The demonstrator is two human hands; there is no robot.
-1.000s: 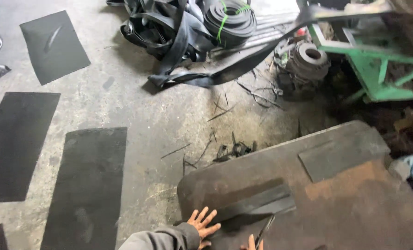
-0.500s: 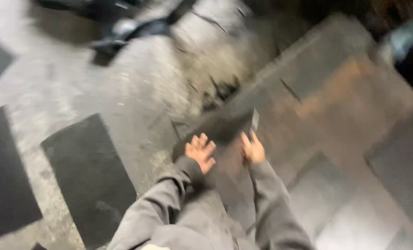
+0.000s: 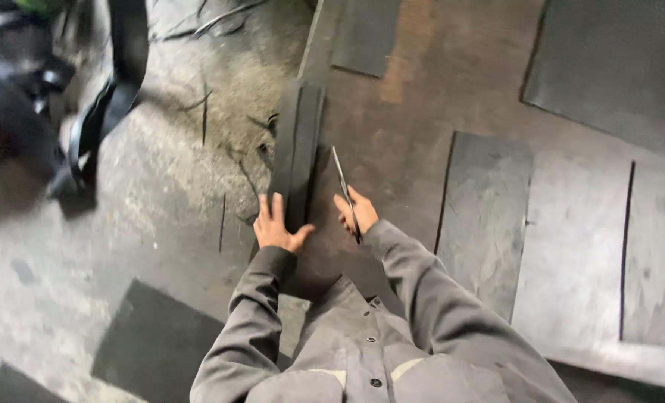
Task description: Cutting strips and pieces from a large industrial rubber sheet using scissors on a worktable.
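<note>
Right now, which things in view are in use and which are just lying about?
In use: left hand flat on dark rubber strip; right hand holding thin blade; rusty work board.
Lying about: cut rubber sheets; black belt loops; floor scraps.

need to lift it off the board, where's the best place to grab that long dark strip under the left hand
Probably the near end of the dark strip, taken from its left edge, where it runs along the rim of the board. It lies flat, long and narrow, so fingers can likely hook under there. The left hand already rests there; the right hand holds a thin blade.
</note>
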